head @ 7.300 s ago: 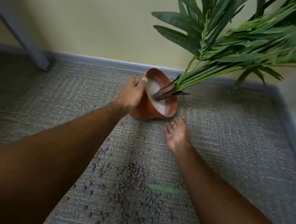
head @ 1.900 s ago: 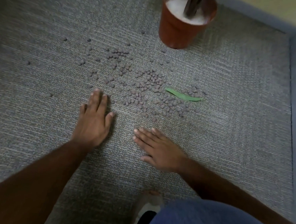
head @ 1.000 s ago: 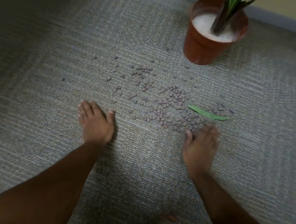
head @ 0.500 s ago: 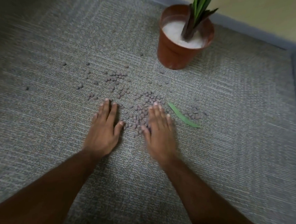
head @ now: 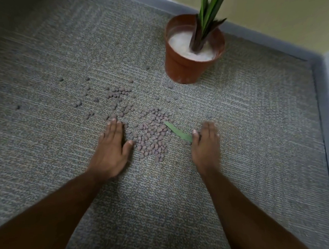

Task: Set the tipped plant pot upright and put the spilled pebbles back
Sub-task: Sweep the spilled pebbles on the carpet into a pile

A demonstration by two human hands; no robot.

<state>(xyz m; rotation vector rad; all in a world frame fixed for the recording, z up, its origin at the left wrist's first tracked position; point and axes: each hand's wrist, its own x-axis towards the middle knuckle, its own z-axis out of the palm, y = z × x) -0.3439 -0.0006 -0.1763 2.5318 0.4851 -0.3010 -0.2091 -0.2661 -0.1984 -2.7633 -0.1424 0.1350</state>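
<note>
Currently, your right hand [head: 206, 146] lies flat on the carpet [head: 42, 155] at the right edge of the pebbles [head: 151, 137], fingers straight and holding nothing. Half a second earlier it sat close beside your left hand; it has since swung outward, so the main cluster now lies between both palms. Your left hand [head: 111, 150] has stayed flat at the cluster's left edge, fingers extended and gripping nothing. The right thumb appears to touch the tip of the fallen leaf [head: 177, 132], though motion blur there makes contact uncertain.

The plant pot [head: 191, 51] stands upright near the wall corner, well apart from both hands, whereas it was still tipped seven seconds ago. That step is complete.

The wider bracket suggests a sweep is being prepared: draw both palms inward to gather the cluster, then scoop. Note that scattered pebbles remain beyond the left hand, toward the pot, outside this bracket.
</note>
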